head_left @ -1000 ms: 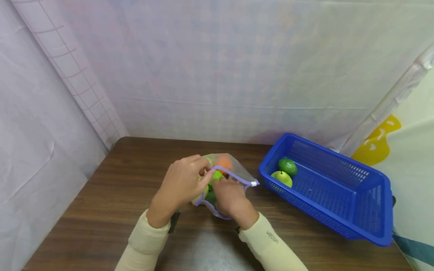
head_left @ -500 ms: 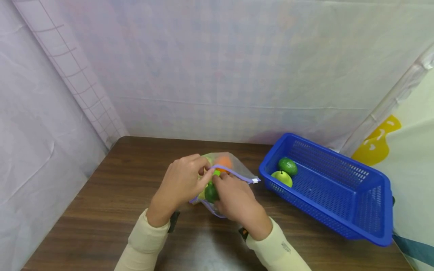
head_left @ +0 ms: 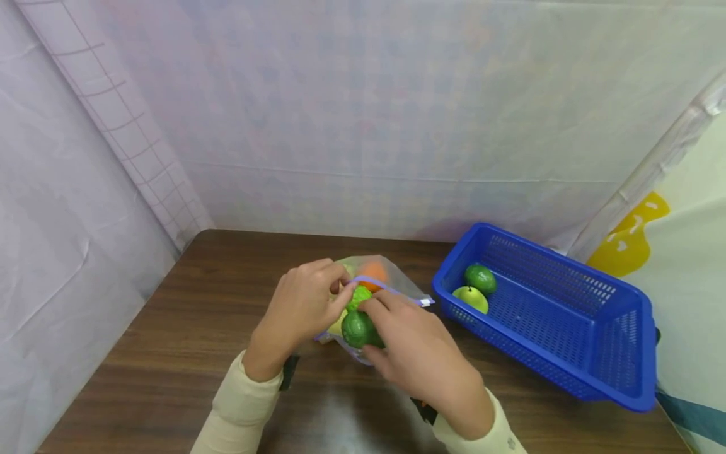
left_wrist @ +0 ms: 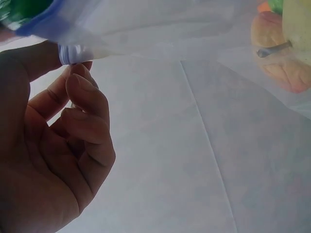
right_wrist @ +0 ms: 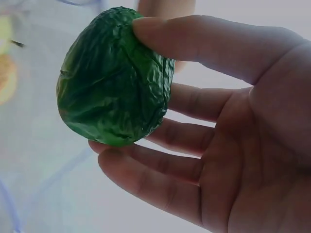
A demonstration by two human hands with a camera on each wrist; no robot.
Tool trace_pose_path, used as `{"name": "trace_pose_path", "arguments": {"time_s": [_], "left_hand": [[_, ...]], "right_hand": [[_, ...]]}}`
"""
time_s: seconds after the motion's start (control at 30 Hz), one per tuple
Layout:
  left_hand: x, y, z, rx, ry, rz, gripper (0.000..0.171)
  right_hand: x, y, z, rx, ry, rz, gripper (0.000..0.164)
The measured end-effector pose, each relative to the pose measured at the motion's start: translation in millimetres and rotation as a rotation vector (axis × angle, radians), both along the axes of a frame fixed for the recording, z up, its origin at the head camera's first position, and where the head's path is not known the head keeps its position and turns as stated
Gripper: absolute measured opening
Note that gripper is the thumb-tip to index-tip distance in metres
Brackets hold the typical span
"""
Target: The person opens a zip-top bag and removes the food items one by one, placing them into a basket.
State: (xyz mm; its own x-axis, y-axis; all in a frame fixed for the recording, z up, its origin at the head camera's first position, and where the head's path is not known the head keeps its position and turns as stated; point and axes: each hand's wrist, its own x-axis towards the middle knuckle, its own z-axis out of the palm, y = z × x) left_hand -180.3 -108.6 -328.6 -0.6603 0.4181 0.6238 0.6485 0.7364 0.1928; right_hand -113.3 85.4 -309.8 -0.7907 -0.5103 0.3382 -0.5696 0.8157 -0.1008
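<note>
My left hand point(head_left: 306, 302) pinches the purple-edged rim of a clear zip bag point(head_left: 399, 277) between thumb and fingers. Its pinch on the zip edge point(left_wrist: 73, 53) also shows in the left wrist view. A dark green, wrinkled avocado point(head_left: 357, 329) is gripped by my right hand point(head_left: 422, 343), over the bag's mouth. In the right wrist view, my thumb lies on one side of this avocado point(right_wrist: 114, 80) and the fingers on the other. Inside the bag are an orange fruit point(head_left: 374, 274), a bright green bumpy piece point(head_left: 359, 297) and a yellowish fruit point(head_left: 337, 325), partly hidden by my hands.
To the right stands a blue perforated basket point(head_left: 544, 315), angled on the brown wooden table point(head_left: 227, 277). Another dark green avocado point(head_left: 481, 279) and a yellow-green pear point(head_left: 471, 299) lie in its left end. A pale cloth point(head_left: 397, 126) hangs behind the table.
My right hand has drawn back from deep in the bag's mouth towards the lower right, and the avocado in it shows more. The left hand stays on the rim.
</note>
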Motion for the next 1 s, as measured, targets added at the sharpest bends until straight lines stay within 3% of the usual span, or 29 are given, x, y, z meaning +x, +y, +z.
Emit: {"name": "trace_pose_path", "arguments": {"time_s": [0.13, 0.4, 0.7, 1.0], "left_hand": [[-0.2, -0.3, 0.6, -0.01, 0.011, -0.008, 0.014], [0.1, 0.9, 0.9, -0.007, -0.01, -0.02, 0.013], [-0.4, 1.1, 1.6, -0.001, 0.003, -0.019, 0.013], [-0.7, 2.0, 1.9, -0.011, -0.011, -0.006, 0.013]], "right_hand": [[12.5, 12.7, 13.2, -0.083, 0.074, 0.054, 0.056], [16.3, 36.3, 44.3, -0.311, 0.279, 0.281, 0.055], [7.6, 47.6, 84.8, -0.256, 0.4, 0.301, 0.054], [-34.6, 64.6, 97.7, -0.165, 0.537, 0.313, 0.054]]}}
